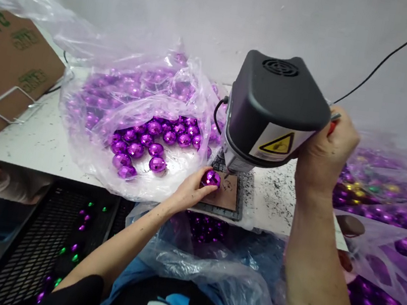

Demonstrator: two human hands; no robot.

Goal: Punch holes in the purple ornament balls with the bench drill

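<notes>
My left hand (194, 191) pinches a shiny purple faceted bauble (211, 178) between thumb and fingers, over a brown plate (228, 193) on the base of a black bench press machine (281, 93). The bauble sits just left of the machine's lower tip. My right hand (328, 151) is closed around a lever with a red part (333, 126) at the machine's right side; most of the lever is hidden by the hand. A yellow warning label (278, 144) faces me on the machine's housing.
An opened clear plastic bag (89, 148) of purple baubles lies left on the white table (36, 148). A cardboard box (2, 66) leans far left. More bagged baubles (391, 201) are at right. Below are a lap bag (209, 268) and a black crate (42, 230). Dark flakes litter the tabletop.
</notes>
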